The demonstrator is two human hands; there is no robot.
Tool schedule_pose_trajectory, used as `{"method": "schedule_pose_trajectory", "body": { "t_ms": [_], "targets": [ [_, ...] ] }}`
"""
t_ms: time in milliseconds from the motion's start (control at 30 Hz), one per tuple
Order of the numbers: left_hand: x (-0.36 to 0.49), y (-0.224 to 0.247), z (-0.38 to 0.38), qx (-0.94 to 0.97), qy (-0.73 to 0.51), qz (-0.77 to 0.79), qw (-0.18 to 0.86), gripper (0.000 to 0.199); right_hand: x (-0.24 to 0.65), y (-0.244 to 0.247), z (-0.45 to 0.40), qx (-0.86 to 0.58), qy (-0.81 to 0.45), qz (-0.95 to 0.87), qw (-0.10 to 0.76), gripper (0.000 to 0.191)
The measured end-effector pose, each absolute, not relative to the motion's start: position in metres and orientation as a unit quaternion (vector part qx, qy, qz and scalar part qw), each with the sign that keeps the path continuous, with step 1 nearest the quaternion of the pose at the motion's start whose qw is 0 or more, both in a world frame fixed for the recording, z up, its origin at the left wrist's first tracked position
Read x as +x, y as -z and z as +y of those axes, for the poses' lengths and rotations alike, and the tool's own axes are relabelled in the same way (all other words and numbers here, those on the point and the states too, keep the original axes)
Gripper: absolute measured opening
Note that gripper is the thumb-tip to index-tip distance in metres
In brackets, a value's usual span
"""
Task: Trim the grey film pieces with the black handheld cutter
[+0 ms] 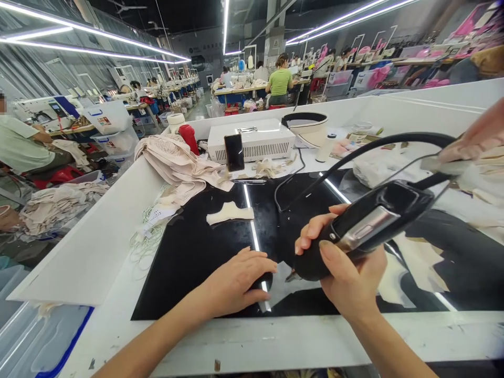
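My right hand [350, 283] is wrapped round a black corded hand tool [370, 223] with a silver button plate. Its small metal tip points down and left, close to a thin translucent sheet [283, 286] on the shiny black mat [197, 273]. On the left of that sheet, my left hand [240, 275] rests palm down with nothing gripped and its fingers stretched out. Whether the tip touches the sheet I cannot tell. A cream cut fabric piece [229, 212] lies farther back on the mat, and more cream pieces [421, 257] lie to the right.
A co-worker's hand [478, 134] reaches in at the upper right, near the tool's cable [378, 140]. Behind the mat stand a white vented box [252, 139], a phone [234, 152] and a small white bottle [326, 148]. Beige fabric [183, 163] is heaped at the left.
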State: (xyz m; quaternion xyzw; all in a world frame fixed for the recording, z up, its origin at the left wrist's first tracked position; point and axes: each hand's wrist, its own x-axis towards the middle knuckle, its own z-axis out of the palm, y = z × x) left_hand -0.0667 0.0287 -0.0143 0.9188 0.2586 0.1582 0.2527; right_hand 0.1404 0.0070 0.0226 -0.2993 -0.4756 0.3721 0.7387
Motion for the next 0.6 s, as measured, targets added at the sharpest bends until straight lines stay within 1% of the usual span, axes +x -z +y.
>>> {"method": "schedule_pose_trajectory", "body": {
  "t_ms": [67, 167, 400, 600],
  "targets": [
    [-0.063, 0.015, 0.031, 0.914, -0.135, 0.267, 0.275, 0.06, 0.14, -0.021, 0.007, -0.303, -0.374, -0.474, 0.737, 0.038],
    [-0.059, 0.018, 0.032, 0.909, -0.12, 0.274, 0.289, 0.071, 0.138, -0.019, 0.008, -0.3, -0.38, -0.472, 0.737, 0.039],
    [-0.058, 0.027, 0.032, 0.909, -0.136, 0.276, 0.282, 0.076, 0.131, -0.016, 0.014, -0.295, -0.384, -0.469, 0.739, 0.04],
    [-0.057, 0.032, 0.032, 0.908, -0.145, 0.278, 0.277, 0.076, 0.129, -0.014, 0.017, -0.296, -0.384, -0.467, 0.74, 0.041]
  ]
}}
